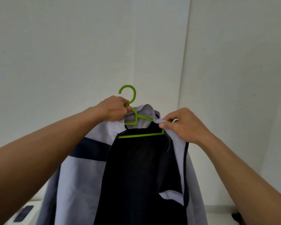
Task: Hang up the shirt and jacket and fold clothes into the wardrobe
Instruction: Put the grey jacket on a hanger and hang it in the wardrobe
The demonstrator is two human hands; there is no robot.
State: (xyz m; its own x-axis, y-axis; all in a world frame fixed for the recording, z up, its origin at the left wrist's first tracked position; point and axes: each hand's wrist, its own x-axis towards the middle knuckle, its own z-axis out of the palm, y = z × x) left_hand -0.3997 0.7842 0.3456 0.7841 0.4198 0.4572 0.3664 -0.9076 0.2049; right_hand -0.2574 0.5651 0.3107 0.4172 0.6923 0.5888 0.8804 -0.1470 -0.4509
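Green hanger (137,120) half inside jacket (91,168)

Light soft, even, diffuse; no source in frame; the wall (71,46) reads pale grey-green, slightly brighter toward the right; no hard shadows, no glare. Dark lining of the jacket (136,176) nearly featureless, detail lost in black; the green hanger (128,98) is saturated and sharp-edged. Overall slightly soft, with compression smear on skin and fabric. Wide-angle stretch at the edges; forearms balloon toward the bottom corners. Dark flat object (23,213) at lower left blurred, possibly a phone.
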